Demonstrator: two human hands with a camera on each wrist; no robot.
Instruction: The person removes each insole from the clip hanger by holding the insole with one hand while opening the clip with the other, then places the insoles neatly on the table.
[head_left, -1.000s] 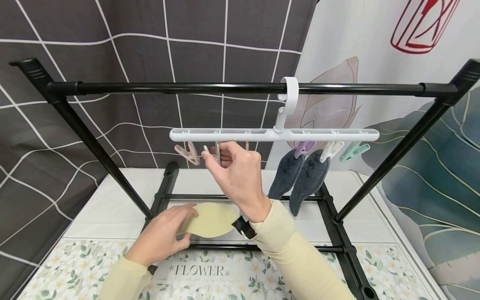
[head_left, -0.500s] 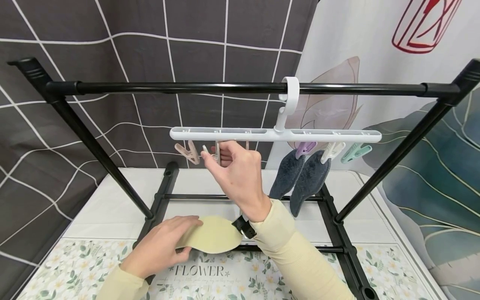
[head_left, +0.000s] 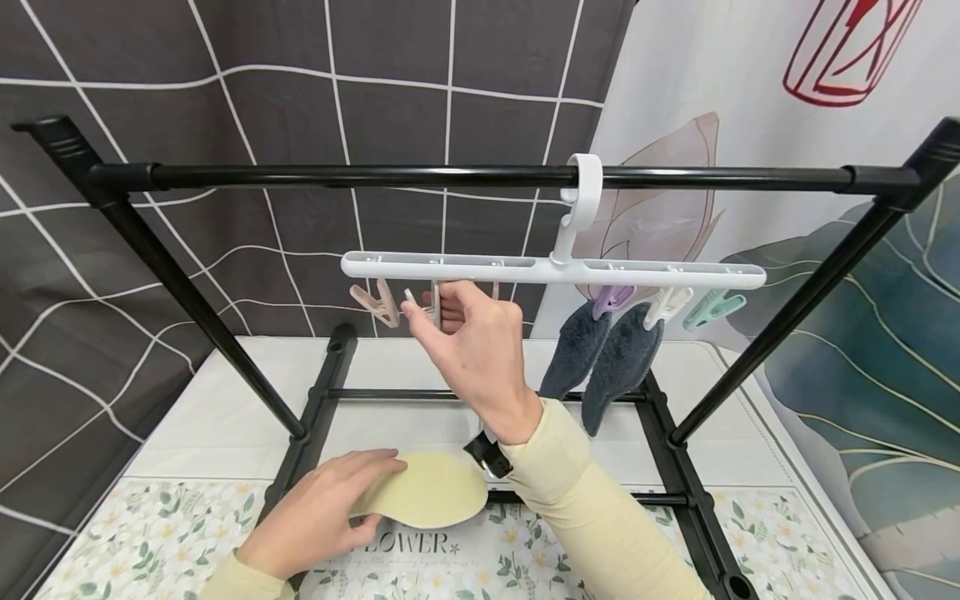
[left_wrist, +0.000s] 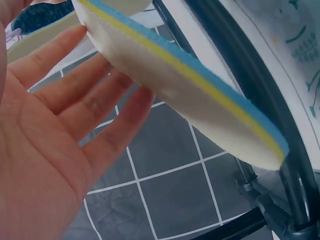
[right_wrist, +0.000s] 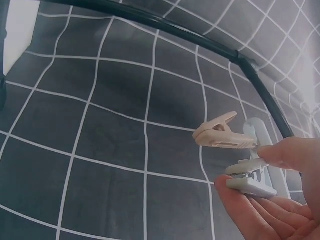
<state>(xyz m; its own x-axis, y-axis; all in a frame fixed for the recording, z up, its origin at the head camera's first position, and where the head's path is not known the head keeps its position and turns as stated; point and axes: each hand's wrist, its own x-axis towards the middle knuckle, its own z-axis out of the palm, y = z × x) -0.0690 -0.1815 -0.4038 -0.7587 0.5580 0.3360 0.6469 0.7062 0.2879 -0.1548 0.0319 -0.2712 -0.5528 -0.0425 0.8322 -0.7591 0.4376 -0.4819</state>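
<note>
In the head view my left hand (head_left: 322, 512) holds a pale yellow insole (head_left: 427, 492) by its left end, low over the front of the rack. The left wrist view shows the insole (left_wrist: 175, 92) edge-on, with a cream face and a blue and yellow layered rim; my fingertips lie against it. My right hand (head_left: 480, 350) pinches a whitish clip (right_wrist: 250, 182) between thumb and fingers under the white hanger (head_left: 480, 268). Beside that clip is a beige clip (right_wrist: 222, 135). Two dark fuzzy insoles (head_left: 618, 367) hang further right from a purple clip (head_left: 612, 300) and a white clip (head_left: 667, 307).
The hanger's hook sits over the top bar (head_left: 337, 177) of a black rack. A green clip (head_left: 714, 308) hangs at its right end. Below lies a white, flower-printed cloth (head_left: 112, 533). A dark checked curtain (head_left: 262, 125) hangs behind.
My left hand has brought the insole down and nearer to me, over the cloth's printed lettering. The hanger has shifted very slightly right. My right hand stays at the clip.
</note>
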